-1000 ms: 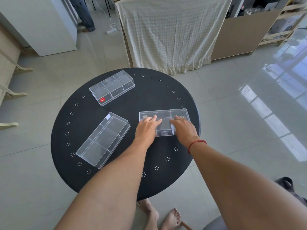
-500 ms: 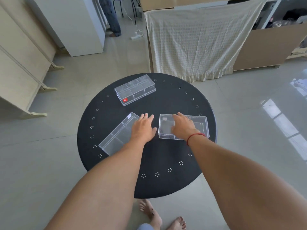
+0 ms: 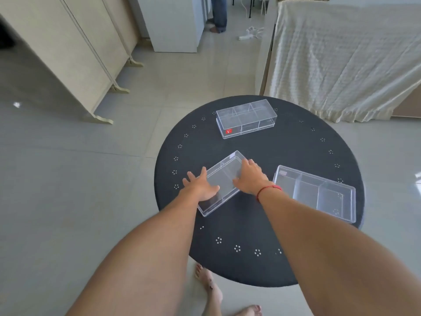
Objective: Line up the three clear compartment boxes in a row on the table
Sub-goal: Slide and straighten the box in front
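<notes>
Three clear compartment boxes lie on a round black table [image 3: 296, 151]. The left box [image 3: 224, 176] sits at a slant near the table's left edge. My left hand [image 3: 201, 187] grips its near left end and my right hand [image 3: 250, 177] grips its far right side. The right box [image 3: 319, 192] rests free near the table's right edge, just right of my right wrist. The far box [image 3: 246, 118], with a red sticker on its front corner, stands alone at the back of the table.
A cloth-draped piece of furniture [image 3: 341, 53] stands behind the table on the right. Beige folding panels [image 3: 68, 46] are at the left. A person's legs [image 3: 218, 14] and a white power strip [image 3: 250, 35] are on the far floor. My bare feet [image 3: 211, 288] are below the table.
Both hands left the right box and moved to the slanted left box, now gripping it at both ends. The camera turned left.
</notes>
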Action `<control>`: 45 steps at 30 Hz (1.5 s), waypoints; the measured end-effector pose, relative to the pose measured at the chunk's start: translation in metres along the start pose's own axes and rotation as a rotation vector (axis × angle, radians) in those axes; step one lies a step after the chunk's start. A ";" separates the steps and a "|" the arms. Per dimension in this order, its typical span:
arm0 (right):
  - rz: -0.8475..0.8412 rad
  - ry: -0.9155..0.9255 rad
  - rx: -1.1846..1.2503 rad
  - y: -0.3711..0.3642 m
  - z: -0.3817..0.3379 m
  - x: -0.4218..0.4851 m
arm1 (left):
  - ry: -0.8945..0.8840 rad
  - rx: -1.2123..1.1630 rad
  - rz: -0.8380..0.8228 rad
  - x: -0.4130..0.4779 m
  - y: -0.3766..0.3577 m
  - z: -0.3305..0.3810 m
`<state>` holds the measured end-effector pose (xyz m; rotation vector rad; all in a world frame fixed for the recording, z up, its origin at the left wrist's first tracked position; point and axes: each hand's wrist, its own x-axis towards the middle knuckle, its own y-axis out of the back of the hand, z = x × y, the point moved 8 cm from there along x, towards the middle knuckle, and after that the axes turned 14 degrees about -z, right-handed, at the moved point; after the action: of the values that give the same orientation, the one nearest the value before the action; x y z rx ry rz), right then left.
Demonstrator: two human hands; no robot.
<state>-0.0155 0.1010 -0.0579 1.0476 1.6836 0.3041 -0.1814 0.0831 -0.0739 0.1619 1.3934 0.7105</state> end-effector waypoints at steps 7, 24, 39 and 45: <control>0.047 -0.128 0.029 0.014 0.009 0.014 | -0.117 0.024 0.034 0.028 0.018 0.012; -0.107 -0.232 0.425 -0.009 0.035 0.011 | 0.045 -0.339 0.263 0.039 0.049 -0.019; 0.043 -0.179 0.669 0.014 0.017 -0.003 | -0.134 -0.391 0.377 0.007 0.085 -0.004; 0.168 -0.134 0.774 0.031 0.018 -0.005 | -0.375 -0.412 0.397 -0.003 0.097 0.007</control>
<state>0.0157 0.1095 -0.0416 1.7330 1.6167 -0.3435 -0.2096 0.1600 -0.0210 0.2347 0.8396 1.2143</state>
